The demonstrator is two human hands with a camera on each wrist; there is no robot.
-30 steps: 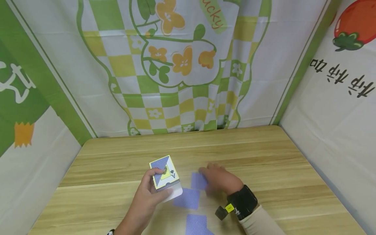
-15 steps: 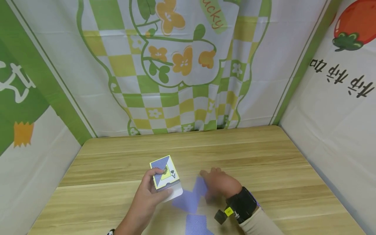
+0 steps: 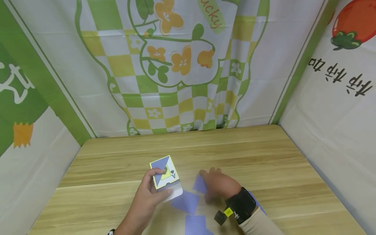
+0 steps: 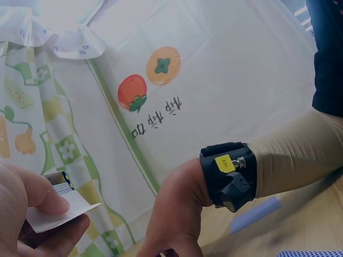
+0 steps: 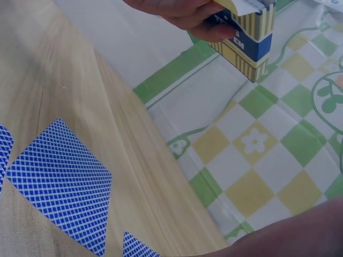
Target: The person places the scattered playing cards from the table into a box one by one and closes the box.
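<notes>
My left hand [image 3: 152, 187] holds a card box [image 3: 164, 172] printed with an ace of spades, its white flap folded out. The left wrist view shows the box's open end, with card edges [image 4: 64, 186] inside and my thumb over the flap. My right hand [image 3: 221, 184] is low over the table, fingers bent and thumb apart from them, around a blue-backed playing card [image 3: 199, 184]; its right part is hidden beneath the hand. Another face-down card [image 3: 186, 201] lies between the hands. Nearer the front edge, more blue-backed cards [image 3: 196, 225] overlap.
Another blue card [image 3: 257, 202] shows partly from behind my right wrist. The wooden table [image 3: 117, 153] carries the cards. A patterned curtain [image 3: 176, 107] stands behind it, with printed cloth walls [image 3: 329, 130] at both sides.
The card at my right hand and the one beside it have turned on the table. More of the card behind my right wrist shows. The left hand keeps the box in place.
</notes>
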